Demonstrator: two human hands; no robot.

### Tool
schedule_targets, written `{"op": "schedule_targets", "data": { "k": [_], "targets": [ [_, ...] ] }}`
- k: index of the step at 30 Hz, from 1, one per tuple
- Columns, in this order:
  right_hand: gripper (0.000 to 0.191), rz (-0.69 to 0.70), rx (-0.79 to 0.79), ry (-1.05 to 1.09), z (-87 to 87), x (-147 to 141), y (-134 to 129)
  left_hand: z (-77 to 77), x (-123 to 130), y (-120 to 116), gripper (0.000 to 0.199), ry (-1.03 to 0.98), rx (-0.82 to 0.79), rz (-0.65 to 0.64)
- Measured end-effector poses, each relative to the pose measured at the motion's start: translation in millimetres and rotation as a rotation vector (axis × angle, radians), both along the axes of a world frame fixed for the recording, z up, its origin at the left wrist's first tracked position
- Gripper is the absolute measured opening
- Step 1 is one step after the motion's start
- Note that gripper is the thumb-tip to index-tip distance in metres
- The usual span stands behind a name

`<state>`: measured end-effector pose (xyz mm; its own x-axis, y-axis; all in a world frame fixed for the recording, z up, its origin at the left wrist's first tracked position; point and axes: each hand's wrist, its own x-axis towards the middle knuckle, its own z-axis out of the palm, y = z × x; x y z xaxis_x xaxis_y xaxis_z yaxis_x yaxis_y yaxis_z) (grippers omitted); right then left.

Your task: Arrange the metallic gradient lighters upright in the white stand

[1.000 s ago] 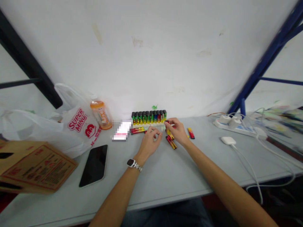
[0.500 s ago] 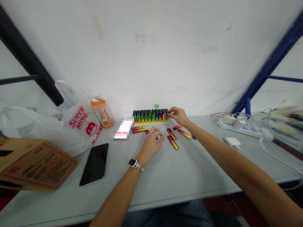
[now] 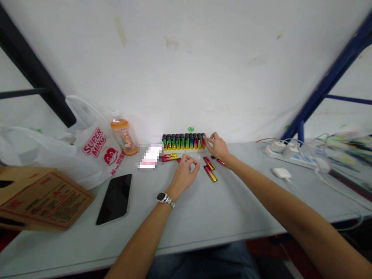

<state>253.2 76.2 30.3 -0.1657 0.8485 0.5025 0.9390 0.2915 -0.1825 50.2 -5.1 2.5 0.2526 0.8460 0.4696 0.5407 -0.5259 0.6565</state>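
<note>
Upright lighters [image 3: 183,142] with black tops and coloured bodies stand in rows in a white holder [image 3: 188,151] by the wall. At the right end of the rows, my right hand [image 3: 218,146] touches the last lighter, its fingers apart. My left hand [image 3: 186,170] hovers in front of the holder, fingers curled and thumb meeting the index finger in a loop; nothing shows between them. Loose red-and-gold lighters [image 3: 210,173] lie between and around my hands. More loose lighters [image 3: 169,157] lie at the holder's left front. One is partly hidden behind my left hand.
A tablet-like device [image 3: 114,199], a cardboard box [image 3: 46,197], a white plastic bag [image 3: 95,155] and an orange drink bottle [image 3: 124,135] occupy the left. To the right are a power strip [image 3: 296,157] and a white charger [image 3: 281,173] with cables. A pixelated patch covers something left of the holder.
My right hand has loosened from its pinch at the right-end lighter, its fingers now spread against it. My left hand has barely moved. The whole view has shifted slightly.
</note>
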Motion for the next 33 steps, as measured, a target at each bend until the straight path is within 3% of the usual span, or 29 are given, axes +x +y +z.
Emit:
{"op": "schedule_targets", "data": {
  "k": [5, 12, 18, 23, 26, 29, 33],
  "targets": [
    [0.053, -0.069, -0.088, -0.121, -1.0, -4.5, -11.8, -2.1, 0.7, -0.6, 0.019, 0.002, 0.015, -0.015],
    [0.061, -0.096, -0.152, -0.102, -8.2, -3.8, -26.6, -0.8, 0.3, -0.3, 0.019, -0.010, 0.019, -0.023],
    [0.040, -0.081, -0.121, -0.052, -13.7, -6.8, -49.2, 4.4, -0.8, -1.2, 0.020, -0.009, 0.032, -0.031],
    [0.038, -0.167, -0.388, -0.133, -0.6, -17.5, -44.4, 6.6, -1.1, -3.8, 0.020, -0.013, 0.038, -0.044],
    [0.032, -0.120, -0.473, -0.108, 4.9, -22.2, -36.4, 6.2, -2.4, -2.8, 0.020, -0.015, 0.036, -0.039],
    [0.029, 0.009, -0.369, 0.059, 4.7, -25.2, -33.4, 7.0, -3.7, -1.2, 0.018, -0.019, 0.052, -0.003],
    [0.026, 0.257, -0.193, 0.627, -1.9, -35.8, -41.2, 11.6, -5.6, -0.1, 0.019, -0.050, 0.113, 0.079]
  ]
}}
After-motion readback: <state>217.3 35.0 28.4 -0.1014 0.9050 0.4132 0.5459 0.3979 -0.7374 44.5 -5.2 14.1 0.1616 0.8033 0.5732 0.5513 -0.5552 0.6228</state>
